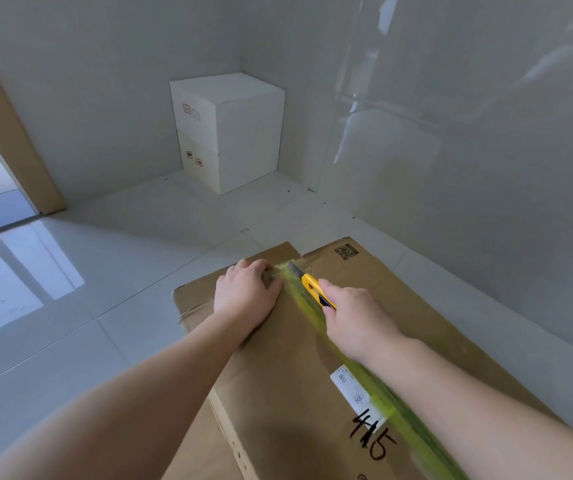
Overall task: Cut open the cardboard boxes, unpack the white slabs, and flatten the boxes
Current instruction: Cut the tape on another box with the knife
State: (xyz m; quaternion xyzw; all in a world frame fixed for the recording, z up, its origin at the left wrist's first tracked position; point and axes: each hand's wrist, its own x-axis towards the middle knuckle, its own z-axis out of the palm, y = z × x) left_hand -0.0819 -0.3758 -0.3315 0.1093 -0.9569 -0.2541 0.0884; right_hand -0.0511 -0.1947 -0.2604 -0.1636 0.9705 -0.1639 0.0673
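A large brown cardboard box stands before me, sealed along its top seam with yellow-green tape and marked "415" in black. My left hand presses on the box top near its far end, fingers curling over the far edge beside the tape. My right hand grips a yellow utility knife. Its blade lies on the tape at the far end of the seam. No white slab of this box shows.
Two white blocks are stacked in the far corner of the tiled room. A flattened piece of cardboard lies on the floor behind the box. A doorway with a brown frame opens at the left.
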